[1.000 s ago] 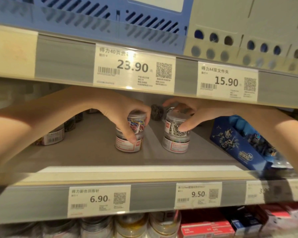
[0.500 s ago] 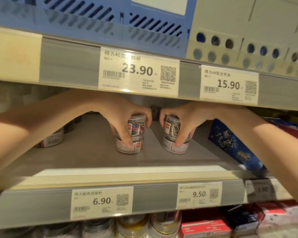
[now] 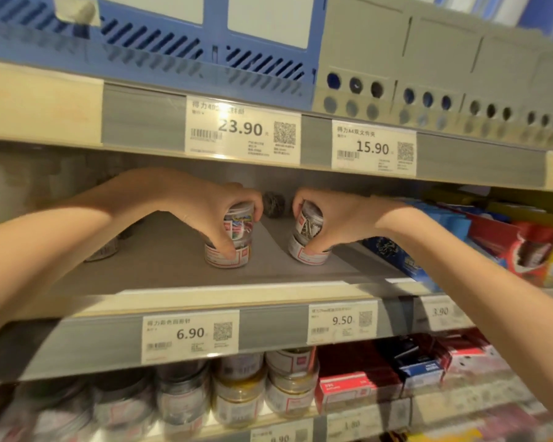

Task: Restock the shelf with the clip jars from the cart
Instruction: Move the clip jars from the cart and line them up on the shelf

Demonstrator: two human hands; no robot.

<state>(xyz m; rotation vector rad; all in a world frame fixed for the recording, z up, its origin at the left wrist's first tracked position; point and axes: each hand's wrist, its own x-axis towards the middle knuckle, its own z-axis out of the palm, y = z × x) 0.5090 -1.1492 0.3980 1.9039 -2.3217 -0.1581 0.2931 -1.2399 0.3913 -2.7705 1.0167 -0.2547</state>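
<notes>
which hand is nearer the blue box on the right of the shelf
Right. The right hand grips a jar stack just left of the blue box; the left hand grips another stack farther left.

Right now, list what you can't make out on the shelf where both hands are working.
- Head view: the lids of both jar stacks, covered by the left hand and right hand.
- The dark object behind the stacks: in shadow, too dim to identify.
- The jar at far left: mostly hidden by the left forearm.
- The 3.90 price tag: blurred small print.
</notes>
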